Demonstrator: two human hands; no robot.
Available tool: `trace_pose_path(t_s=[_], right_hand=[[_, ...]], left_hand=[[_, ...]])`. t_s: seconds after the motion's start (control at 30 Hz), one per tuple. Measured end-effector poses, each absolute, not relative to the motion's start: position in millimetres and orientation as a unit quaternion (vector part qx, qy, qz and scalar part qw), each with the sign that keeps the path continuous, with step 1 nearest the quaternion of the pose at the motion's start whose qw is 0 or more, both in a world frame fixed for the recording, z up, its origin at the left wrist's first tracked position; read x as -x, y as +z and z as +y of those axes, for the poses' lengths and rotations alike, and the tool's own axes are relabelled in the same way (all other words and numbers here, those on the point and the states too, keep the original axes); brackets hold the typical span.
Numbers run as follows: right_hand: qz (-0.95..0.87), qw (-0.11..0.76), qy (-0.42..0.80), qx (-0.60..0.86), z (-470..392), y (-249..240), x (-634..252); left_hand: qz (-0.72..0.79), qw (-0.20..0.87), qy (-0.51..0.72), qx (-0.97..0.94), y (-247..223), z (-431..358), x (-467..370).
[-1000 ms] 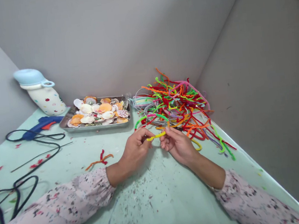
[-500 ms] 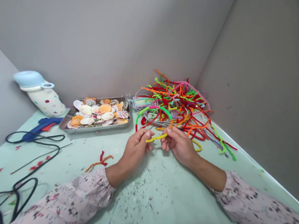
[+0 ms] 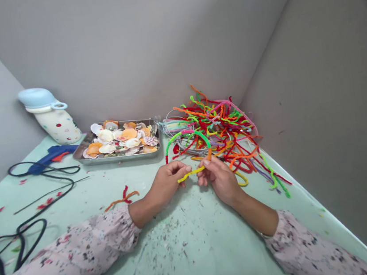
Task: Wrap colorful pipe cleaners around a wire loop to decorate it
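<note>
A headband [image 3: 185,132] wrapped in green, pink, red and orange fuzzy pipe cleaner arches above both hands. My right hand [image 3: 220,177] pinches its orange right leg between thumb and fingers. From that spot a yellow pipe cleaner [image 3: 194,171] stretches left across the gap. My left hand [image 3: 164,182] is closed, with the yellow strand at its thumb and fingertips and the loose end sticking out below the thumb. The headband's red left leg passes behind my left hand, so its lower end is hidden.
A metal tray [image 3: 119,158] of seashells stands behind my left hand. Loose pipe cleaners [image 3: 231,122] are heaped at the back right. At left lie a blue glue gun [image 3: 50,158], a black cord [image 3: 23,226] and a bottle [image 3: 56,122]. Orange and red scraps [image 3: 124,198] lie nearer.
The yellow pipe cleaner's free end has dipped slightly down and left. My left hand has shifted a little left; the right hand has barely moved.
</note>
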State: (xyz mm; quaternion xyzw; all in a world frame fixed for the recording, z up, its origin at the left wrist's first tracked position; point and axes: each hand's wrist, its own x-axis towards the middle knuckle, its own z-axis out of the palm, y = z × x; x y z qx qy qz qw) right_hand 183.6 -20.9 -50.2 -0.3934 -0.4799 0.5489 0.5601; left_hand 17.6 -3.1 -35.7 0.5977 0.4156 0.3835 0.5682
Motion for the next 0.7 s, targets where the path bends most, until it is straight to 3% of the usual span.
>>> trace_pose_path(t_s=[0.7], right_hand=[[-0.448, 0.567, 0.565, 0.399, -19.9, -48.1, -183.3]], left_hand=[[0.404, 0.528, 0.360, -0.654, -32.0, -7.7, -17.1]])
